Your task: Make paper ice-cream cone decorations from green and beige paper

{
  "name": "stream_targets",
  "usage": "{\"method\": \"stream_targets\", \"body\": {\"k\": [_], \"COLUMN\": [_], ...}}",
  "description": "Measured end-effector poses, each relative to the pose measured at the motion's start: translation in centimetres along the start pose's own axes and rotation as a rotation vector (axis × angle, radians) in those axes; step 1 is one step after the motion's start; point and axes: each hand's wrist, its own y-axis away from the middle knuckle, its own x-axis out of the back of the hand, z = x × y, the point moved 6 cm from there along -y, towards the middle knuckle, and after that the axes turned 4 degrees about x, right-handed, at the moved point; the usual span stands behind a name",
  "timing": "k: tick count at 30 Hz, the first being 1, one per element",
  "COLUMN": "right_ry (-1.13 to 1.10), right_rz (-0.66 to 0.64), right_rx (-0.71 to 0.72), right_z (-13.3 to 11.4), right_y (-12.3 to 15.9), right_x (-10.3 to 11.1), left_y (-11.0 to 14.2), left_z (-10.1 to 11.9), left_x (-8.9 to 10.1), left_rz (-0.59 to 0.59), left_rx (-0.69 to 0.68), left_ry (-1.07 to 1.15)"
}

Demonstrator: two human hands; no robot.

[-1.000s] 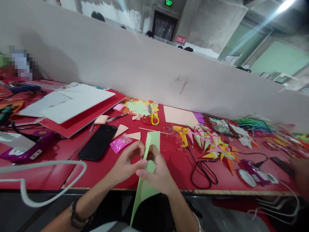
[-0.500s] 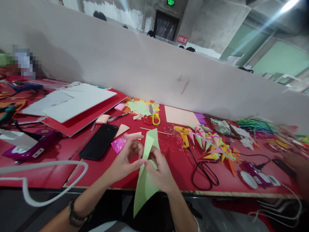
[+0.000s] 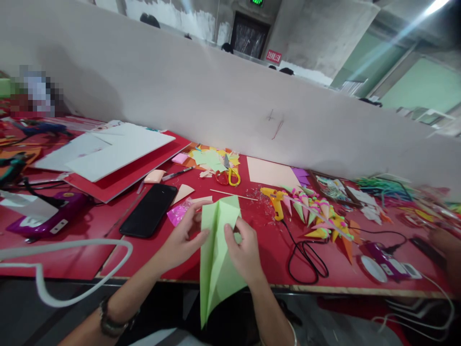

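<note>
A sheet of light green paper (image 3: pixel 220 259) with a lengthwise crease hangs between my hands over the table's front edge. My left hand (image 3: pixel 187 235) pinches its left edge between thumb and fingers. On the right side, my right hand (image 3: pixel 244 247) grips the paper with the thumb in front and the fingers partly hidden behind. Just beyond the paper lie a thin stick (image 3: pixel 234 194) and a pink plastic packet (image 3: pixel 177 213), with cream paper pieces (image 3: pixel 183 193) beside it.
A black phone (image 3: pixel 148 211) lies to the left, near white boards (image 3: pixel 122 149). Yellow-handled scissors (image 3: pixel 233 176) rest by paper scraps. To the right are a yellow glue gun (image 3: pixel 275 202), its looped cord, small paper cones (image 3: pixel 324 211) and a purple power strip (image 3: pixel 383 262). Another person's hand (image 3: pixel 441 242) is at far right.
The green paper has been spread wider, its folded halves now opened out around the crease. My hands have moved apart, from close together at the middle to the two side edges.
</note>
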Motion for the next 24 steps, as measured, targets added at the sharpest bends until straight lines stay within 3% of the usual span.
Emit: {"method": "stream_targets", "body": {"k": [5, 8, 10, 12, 13, 14, 16, 18, 24], "right_ry": [0.582, 0.680, 0.638, 0.563, 0.526, 0.493, 0.437, 0.385, 0.245], "right_rz": [0.297, 0.371, 0.381, 0.384, 0.378, 0.370, 0.366, 0.401, 0.486], "right_rx": [-0.062, -0.045, 0.017, 0.084, 0.110, 0.129, 0.151, 0.158, 0.066], "right_z": [1.6, 1.9, 1.6, 1.1, 0.8, 0.6, 0.2, 0.0, 1.1], "right_y": [0.4, 0.8, 1.0, 1.1, 1.1, 1.2, 1.2, 1.3, 1.6], "right_x": [6.0, 8.4, 9.0, 8.9, 8.7, 8.4, 8.0, 7.9, 8.3], "left_y": [0.8, 1.1, 1.5, 1.5, 1.2, 0.7, -0.7, -2.2, -5.3], "left_z": [1.0, 1.5, 3.1, 5.4, 6.2, 6.9, 7.6, 7.9, 6.0], "left_x": [6.2, 9.7, 10.4, 8.8, 7.4, 5.8, 2.8, 1.1, 1.5], "left_rz": [0.262, 0.446, 0.627, 0.740, 0.734, 0.655, 0.454, 0.344, 0.258], "left_rx": [-0.019, -0.023, -0.093, -0.229, -0.275, -0.335, -0.402, -0.426, -0.248], "left_ry": [-0.081, -0.292, -0.636, -1.042, -1.192, -1.272, -1.311, -1.274, -1.026]}}
